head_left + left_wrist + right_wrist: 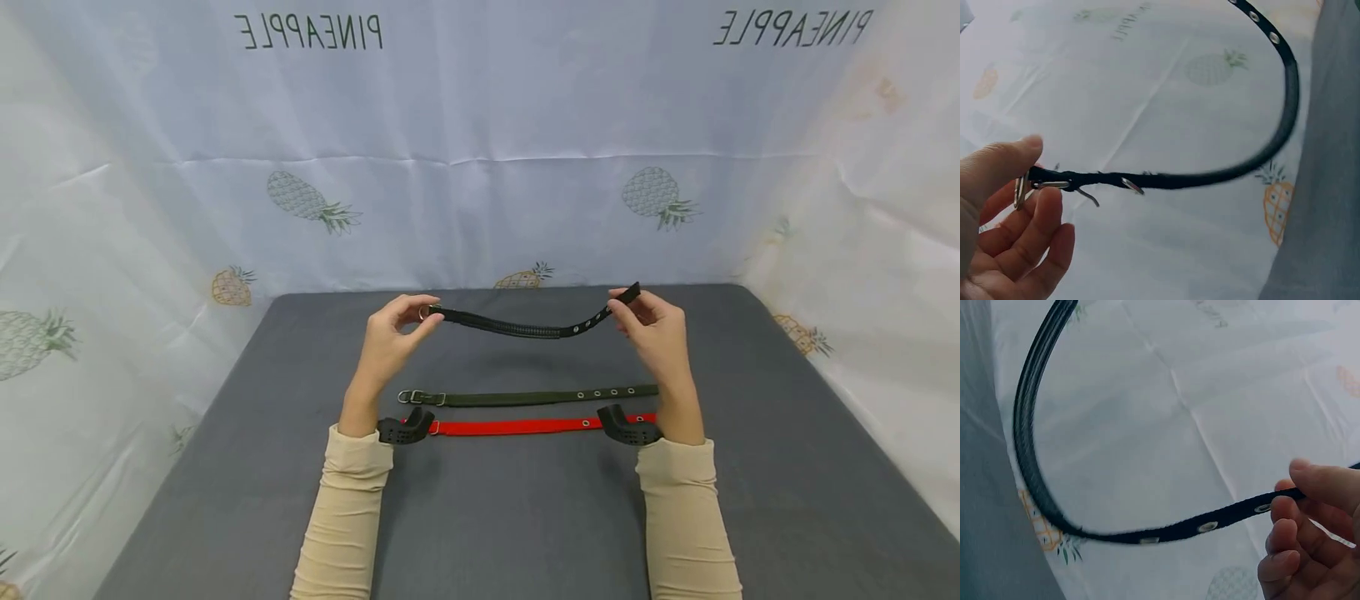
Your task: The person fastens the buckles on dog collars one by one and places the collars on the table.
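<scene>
A black collar (pixel 525 330) with metal eyelets sags between the two hands, above the grey table. The left hand (pixel 390 340) pinches its buckle end; in the left wrist view, thumb and fingers of that hand (pixel 1019 231) hold the strap beside the metal ring and buckle (pixel 1050 185). The right hand (pixel 654 333) pinches the eyelet end, whose tip sticks up past the fingers. In the right wrist view the eyelet strap (pixel 1179 531) runs into the grip of the right hand (pixel 1319 531).
On the grey table (pixel 510 517) a green collar (pixel 510 399) lies straight, with a red collar (pixel 517 427) parallel to it on the near side. Black wrist mounts (pixel 406 426) partly cover the red one. White pineapple-print cloth (pixel 480 108) rises behind and at both sides.
</scene>
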Motion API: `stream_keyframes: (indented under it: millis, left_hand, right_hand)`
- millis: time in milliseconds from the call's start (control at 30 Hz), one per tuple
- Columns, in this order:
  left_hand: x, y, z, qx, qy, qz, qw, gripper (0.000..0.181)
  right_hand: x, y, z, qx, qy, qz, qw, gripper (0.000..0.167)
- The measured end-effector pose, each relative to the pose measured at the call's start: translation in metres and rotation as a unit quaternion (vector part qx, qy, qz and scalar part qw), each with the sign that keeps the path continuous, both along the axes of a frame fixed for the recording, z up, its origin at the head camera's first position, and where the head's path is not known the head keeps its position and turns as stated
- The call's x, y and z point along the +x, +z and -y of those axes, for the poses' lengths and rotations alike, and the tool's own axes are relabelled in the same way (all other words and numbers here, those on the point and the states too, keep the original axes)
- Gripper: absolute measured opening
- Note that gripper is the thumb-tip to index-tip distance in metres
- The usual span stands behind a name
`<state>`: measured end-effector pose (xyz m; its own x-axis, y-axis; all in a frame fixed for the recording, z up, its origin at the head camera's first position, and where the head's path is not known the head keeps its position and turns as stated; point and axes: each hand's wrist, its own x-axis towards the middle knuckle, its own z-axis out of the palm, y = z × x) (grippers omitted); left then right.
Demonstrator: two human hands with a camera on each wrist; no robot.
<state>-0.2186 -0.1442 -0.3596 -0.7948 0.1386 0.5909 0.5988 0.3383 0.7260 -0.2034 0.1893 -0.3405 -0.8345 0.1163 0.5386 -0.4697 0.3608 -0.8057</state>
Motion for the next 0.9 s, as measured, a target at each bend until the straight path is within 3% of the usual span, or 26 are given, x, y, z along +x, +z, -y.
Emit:
stream_keyframes:
  millis: [100, 233, 433, 600, 733, 900]
  left_hand:
    - [-0.003, -0.002, -0.009, 0.013, -0.026, 0.005, 0.9996, 0.025]
    - [-0.003, -0.003, -0.017, 0.02, -0.033, 0.01, 0.9992, 0.019]
    - [-0.004, -0.007, -0.026, -0.022, -0.043, -0.003, 0.9988, 0.013]
    - [-0.005, -0.009, -0.027, -0.021, -0.041, -0.006, 0.9989, 0.012]
    - [-0.002, -0.008, -0.028, -0.012, -0.042, -0.001, 0.999, 0.011]
    - [0.001, -0.008, -0.034, 0.032, -0.088, 0.02, 0.9954, 0.017]
  right_hand:
    - [-0.002, -0.005, 0.006, 0.022, 0.013, -0.01, 0.9996, 0.015]
    - [-0.008, -0.016, 0.012, 0.03, 0.047, -0.027, 0.9981, 0.016]
    - [-0.01, -0.019, 0.022, 0.033, 0.094, -0.001, 0.995, 0.014]
    - [-0.008, -0.018, 0.027, 0.005, 0.139, 0.036, 0.9896, 0.025]
    - [-0.007, -0.019, 0.03, -0.03, 0.174, 0.038, 0.9835, 0.028]
    - [-0.006, -0.02, 0.035, -0.056, 0.189, 0.031, 0.9798, 0.029]
